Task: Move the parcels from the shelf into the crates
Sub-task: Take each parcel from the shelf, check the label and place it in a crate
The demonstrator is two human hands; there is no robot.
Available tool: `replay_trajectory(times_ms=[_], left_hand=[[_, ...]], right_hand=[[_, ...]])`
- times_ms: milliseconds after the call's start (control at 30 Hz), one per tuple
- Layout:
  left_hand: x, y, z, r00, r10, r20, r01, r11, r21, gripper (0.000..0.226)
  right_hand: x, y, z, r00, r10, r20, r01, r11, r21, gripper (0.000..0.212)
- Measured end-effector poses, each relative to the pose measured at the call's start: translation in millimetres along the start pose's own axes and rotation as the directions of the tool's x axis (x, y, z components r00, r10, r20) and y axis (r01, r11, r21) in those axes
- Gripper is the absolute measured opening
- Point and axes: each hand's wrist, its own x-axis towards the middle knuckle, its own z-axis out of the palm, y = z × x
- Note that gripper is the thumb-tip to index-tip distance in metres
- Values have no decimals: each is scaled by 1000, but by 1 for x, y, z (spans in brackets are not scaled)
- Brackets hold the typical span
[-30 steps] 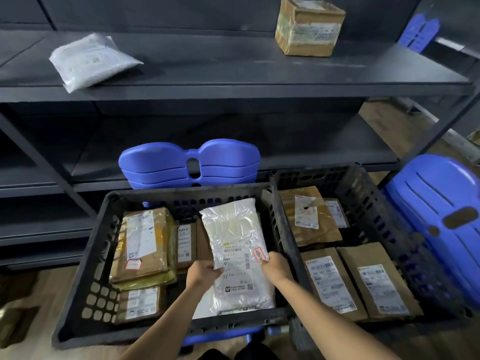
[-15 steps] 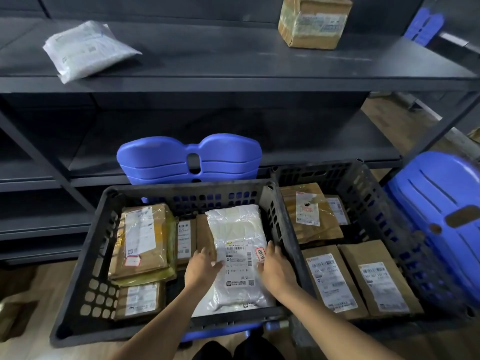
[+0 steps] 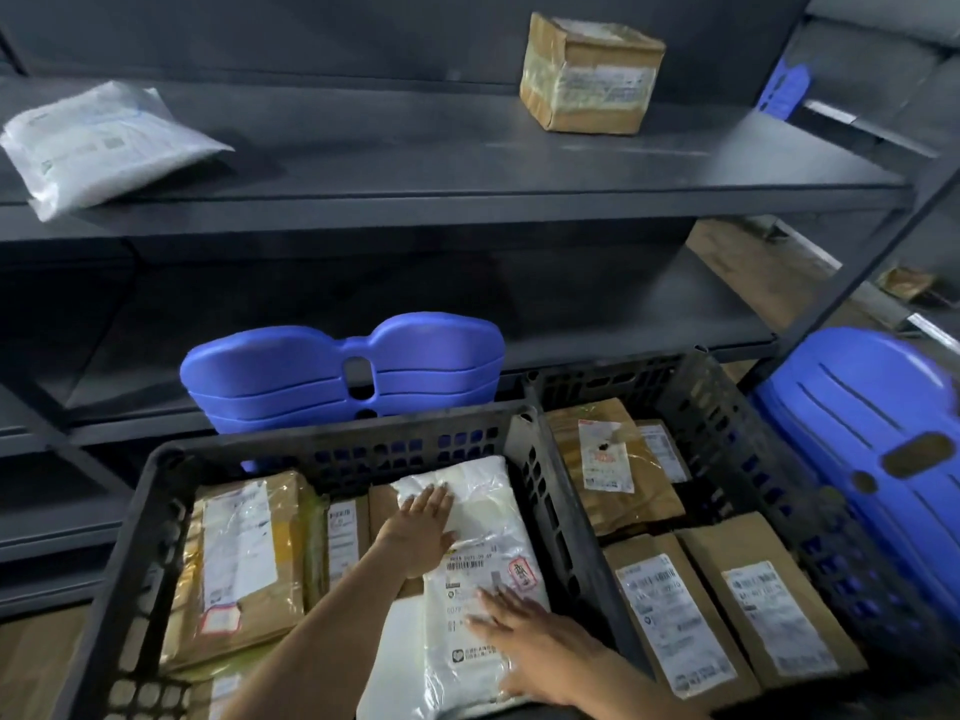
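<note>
The white poly mailer (image 3: 488, 517) lies flat in the left crate (image 3: 332, 433). The left hand (image 3: 418, 532) rests palm-down on its upper part, fingers (image 3: 435, 500) straight and slightly spread; the right hand (image 3: 524, 646) presses its lower end, fingers splayed. Beside the mailer sits a taped brown parcel (image 3: 244, 558). The right crate (image 3: 727, 433) holds a brown padded envelope (image 3: 608, 511) and two labelled cardboard boxes (image 3: 670, 615). On the shelf (image 3: 467, 163) lie a white bag (image 3: 98, 142) and a taped carton (image 3: 589, 75)
</note>
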Motion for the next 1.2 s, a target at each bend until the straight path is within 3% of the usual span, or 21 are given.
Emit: replay_trajectory(times_ms=[67, 167, 333, 500, 600, 700, 800, 900, 1067, 1200], left_hand=[[4, 1, 8, 1000, 0, -13, 0, 1000, -14, 63], [6, 3, 13, 999, -9, -45, 8, 1000, -22, 61], [4, 5, 11, 984, -95, -152, 92, 995, -31, 66], [11, -1, 16, 991, -108, -85, 103, 993, -60, 69], [14, -1, 19, 992, -107, -66, 103, 993, -57, 69], [10, -2, 10, 991, -105, -78, 99, 993, -70, 71], [-7, -3, -6, 987, -121, -109, 112, 990, -90, 72], [-32, -2, -23, 986, -133, -102, 125, 989, -84, 73], [-79, 2, -57, 980, -164, -108, 157, 985, -68, 72], [-115, 2, -88, 967, -225, -121, 220, 974, -55, 74]], right_hand=[[0, 2, -5, 998, -4, 70, 1, 999, 52, 103], [-4, -1, -8, 997, -24, 79, 18, 997, 77, 76], [-14, -13, -32, 985, -31, 168, 19, 997, 69, 52], [-27, -12, -25, 986, -61, 157, 58, 998, 23, 43], [-17, -10, -20, 983, -19, 183, 30, 998, -57, 43], [-14, -5, -21, 976, -107, 190, 119, 992, -52, 47], [-24, -4, -30, 990, -108, 92, 113, 992, -49, 49], [-32, -13, -48, 985, -100, 141, 118, 984, -131, 58], [-44, -34, -83, 998, -27, 51, 36, 983, -182, 65], [-47, -47, -119, 993, 34, -113, -58, 975, -213, 69]])
